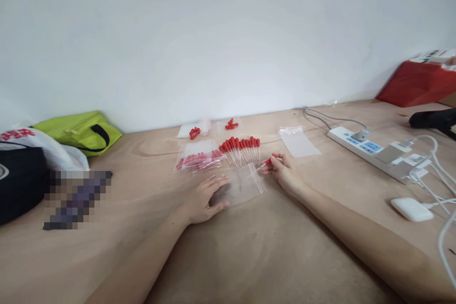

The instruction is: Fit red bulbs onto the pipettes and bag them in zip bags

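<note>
My left hand (208, 198) lies on the table with its fingers apart, touching the left end of a clear zip bag (242, 187). Between the fingers of my right hand (281, 171) is a red-capped dropper (268, 161), its thin clear end pointing left at the bag's zip edge. Just beyond the bag, several red-capped droppers (240, 145) lie in a fan. Left of them, filled bags (199, 157) with red-capped pieces overlap.
Small red caps (194, 132) and more red caps (231, 124) lie near the wall. Flat bags (298, 141) sit right of the droppers. A power strip (366, 152), cables and a white case (412, 209) are at right; a green bag (80, 130) and black bag (21, 183) at left.
</note>
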Action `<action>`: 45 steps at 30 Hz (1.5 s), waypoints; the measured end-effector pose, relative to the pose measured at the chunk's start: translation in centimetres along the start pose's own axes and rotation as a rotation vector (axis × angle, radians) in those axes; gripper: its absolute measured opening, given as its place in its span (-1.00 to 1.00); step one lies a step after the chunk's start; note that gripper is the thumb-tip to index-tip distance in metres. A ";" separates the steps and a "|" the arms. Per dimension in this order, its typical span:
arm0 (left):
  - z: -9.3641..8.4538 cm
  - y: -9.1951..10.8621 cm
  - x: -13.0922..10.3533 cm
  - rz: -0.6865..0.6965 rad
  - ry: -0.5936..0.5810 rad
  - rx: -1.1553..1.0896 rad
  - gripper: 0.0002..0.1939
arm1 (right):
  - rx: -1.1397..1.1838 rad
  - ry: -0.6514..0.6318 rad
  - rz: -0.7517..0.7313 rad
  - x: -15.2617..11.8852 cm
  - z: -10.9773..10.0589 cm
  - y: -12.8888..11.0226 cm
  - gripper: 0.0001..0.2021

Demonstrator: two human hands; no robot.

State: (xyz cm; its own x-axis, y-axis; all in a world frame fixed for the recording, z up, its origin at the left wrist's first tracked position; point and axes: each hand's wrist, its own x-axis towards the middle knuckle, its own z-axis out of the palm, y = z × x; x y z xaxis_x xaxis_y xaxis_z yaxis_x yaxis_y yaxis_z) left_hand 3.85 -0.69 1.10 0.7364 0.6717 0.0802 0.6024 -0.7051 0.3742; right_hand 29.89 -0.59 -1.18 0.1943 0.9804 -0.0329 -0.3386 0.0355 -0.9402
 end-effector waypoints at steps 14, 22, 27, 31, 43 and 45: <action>0.1 0.1 0.2 -0.018 0.009 -0.003 -0.55 | -0.531 -0.511 -0.145 -1.0 -0.4 0.1 -0.84; -0.1 0.1 0.3 0.035 -0.010 -0.024 -0.61 | -0.810 -0.181 -0.124 5.1 -1.6 -1.1 -0.84; 0.1 0.0 0.3 0.040 0.000 -0.042 -0.63 | -0.976 0.157 -0.102 9.7 -0.4 -0.8 -0.76; 0.2 0.0 0.1 0.042 0.006 -0.052 -0.62 | -0.954 0.188 -0.072 11.0 0.5 -0.5 -0.87; -0.1 0.2 0.2 0.029 -0.006 -0.056 -0.63 | -0.444 0.218 -0.028 8.4 -2.6 -0.1 -0.88; -0.1 0.2 0.2 0.024 -0.008 -0.048 -0.63 | -0.366 0.241 -0.052 6.8 -3.3 0.1 -0.83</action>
State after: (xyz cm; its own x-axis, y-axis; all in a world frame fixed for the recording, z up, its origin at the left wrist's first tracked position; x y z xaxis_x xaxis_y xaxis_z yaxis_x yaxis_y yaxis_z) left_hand 4.13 -0.68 1.32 0.7533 0.6525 0.0824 0.5689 -0.7093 0.4161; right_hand 34.21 5.46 -2.59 0.4261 0.9044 -0.0198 0.0171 -0.0300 -0.9994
